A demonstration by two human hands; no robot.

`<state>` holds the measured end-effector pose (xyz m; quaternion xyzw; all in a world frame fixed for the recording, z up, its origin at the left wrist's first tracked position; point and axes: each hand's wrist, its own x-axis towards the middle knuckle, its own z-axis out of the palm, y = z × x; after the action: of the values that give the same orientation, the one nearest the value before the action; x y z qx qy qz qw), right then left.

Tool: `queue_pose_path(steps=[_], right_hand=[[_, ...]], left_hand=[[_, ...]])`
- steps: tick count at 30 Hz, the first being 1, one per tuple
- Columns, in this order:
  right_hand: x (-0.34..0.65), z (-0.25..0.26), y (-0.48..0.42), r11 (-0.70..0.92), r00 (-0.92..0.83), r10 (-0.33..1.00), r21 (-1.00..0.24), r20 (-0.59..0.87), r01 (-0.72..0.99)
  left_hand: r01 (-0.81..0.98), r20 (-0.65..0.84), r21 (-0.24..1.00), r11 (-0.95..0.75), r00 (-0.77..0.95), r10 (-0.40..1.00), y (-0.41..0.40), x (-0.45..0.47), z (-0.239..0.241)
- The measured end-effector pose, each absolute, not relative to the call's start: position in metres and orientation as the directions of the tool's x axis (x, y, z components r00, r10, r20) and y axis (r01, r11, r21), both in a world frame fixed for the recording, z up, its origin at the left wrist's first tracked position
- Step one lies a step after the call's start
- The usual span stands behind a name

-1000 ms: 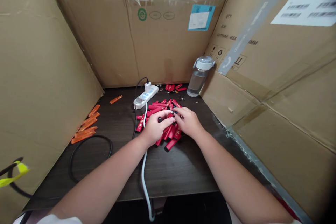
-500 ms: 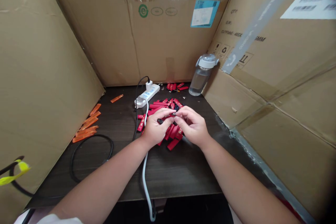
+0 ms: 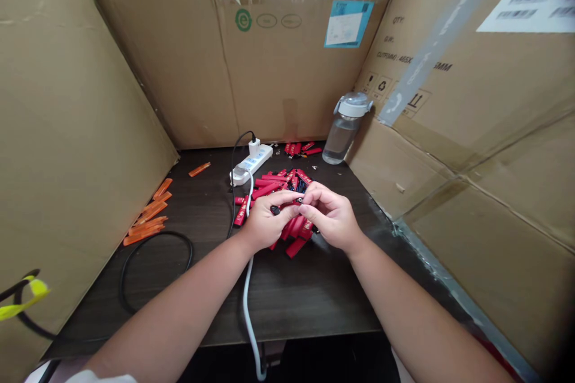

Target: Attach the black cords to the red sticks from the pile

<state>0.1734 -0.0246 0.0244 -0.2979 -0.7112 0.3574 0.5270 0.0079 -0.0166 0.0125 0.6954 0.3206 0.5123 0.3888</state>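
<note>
My left hand (image 3: pixel 265 221) is closed around a slim black piece (image 3: pixel 275 210). One dark end of it pokes out by the palm, and a small tip with a pale round spot shows between thumb and forefinger. The fingertips of my right hand (image 3: pixel 331 215) are pinched together right at that tip; what they grip, if anything, is hidden. Beneath both hands lies a heap of flat red pieces (image 3: pixel 296 246) with gold lettering, some dark bits among them. My fingers cover the heap's middle.
A white power strip (image 3: pixel 251 164) with a plugged-in adapter stands behind the heap, its white cord (image 3: pixel 246 299) running to the front edge. Orange translucent pieces (image 3: pixel 148 221) lie left by a black cable (image 3: pixel 191 245). A water bottle (image 3: pixel 340 137) stands back right. Cardboard walls enclose the table.
The right fingertips have shifted slightly, and more of the black piece's tip shows between the hands. Both hands stay over the red heap.
</note>
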Motion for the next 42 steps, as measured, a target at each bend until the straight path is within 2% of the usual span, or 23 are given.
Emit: queue_pose_path(steps=[8, 11, 15, 19, 22, 27, 30, 34, 38, 40, 42], right_hand=[[0.178, 0.026, -0.022, 0.623, -0.345, 0.759, -0.77, 0.552, 0.138], [0.178, 0.026, -0.022, 0.608, -0.321, 0.775, -0.781, 0.545, 0.143], [0.178, 0.021, -0.016, 0.483, -0.129, 0.868, -0.876, 0.479, -0.003], [0.181, 0.01, 0.002, 0.289, 0.12, 0.952, -0.956, 0.28, -0.058], [0.181, 0.001, 0.014, 0.22, 0.188, 0.955, -0.973, 0.23, 0.075], [0.174, -0.011, 0.024, 0.26, 0.23, 0.917, -0.925, 0.327, 0.278], [0.173, -0.015, 0.026, 0.275, 0.223, 0.901, -0.889, 0.371, 0.366], [0.177, -0.013, 0.025, 0.289, 0.227, 0.881, -0.852, 0.415, 0.436], [0.176, -0.001, 0.01, 0.332, 0.203, 0.877, -0.855, 0.435, 0.398], [0.17, 0.006, -0.004, 0.387, 0.097, 0.897, -0.872, 0.432, 0.3], [0.164, 0.011, -0.017, 0.426, -0.114, 0.904, -0.885, 0.411, 0.188]], left_hand=[[0.061, 0.518, 0.823, -0.565, 0.331, 0.789, -0.014, 0.005, 0.017], [0.117, 0.545, 0.788, -0.604, 0.323, 0.774, -0.012, 0.005, 0.014], [0.299, 0.653, 0.655, -0.694, 0.24, 0.719, -0.003, 0.0, 0.005], [0.517, 0.659, 0.552, -0.654, 0.211, 0.722, 0.007, -0.008, -0.004], [0.633, 0.622, 0.49, -0.6, 0.229, 0.749, 0.011, -0.011, -0.008], [0.741, 0.613, 0.318, -0.592, 0.316, 0.724, 0.015, -0.007, -0.01], [0.763, 0.609, 0.275, -0.585, 0.332, 0.72, 0.015, -0.005, -0.009], [0.726, 0.652, 0.334, -0.601, 0.282, 0.703, 0.009, -0.005, -0.004], [0.568, 0.668, 0.575, -0.589, 0.09, 0.739, -0.001, -0.002, 0.005], [0.472, 0.61, 0.683, -0.557, 0.051, 0.791, -0.007, 0.001, 0.007], [0.398, 0.539, 0.75, -0.528, 0.092, 0.837, -0.012, 0.004, 0.009]])
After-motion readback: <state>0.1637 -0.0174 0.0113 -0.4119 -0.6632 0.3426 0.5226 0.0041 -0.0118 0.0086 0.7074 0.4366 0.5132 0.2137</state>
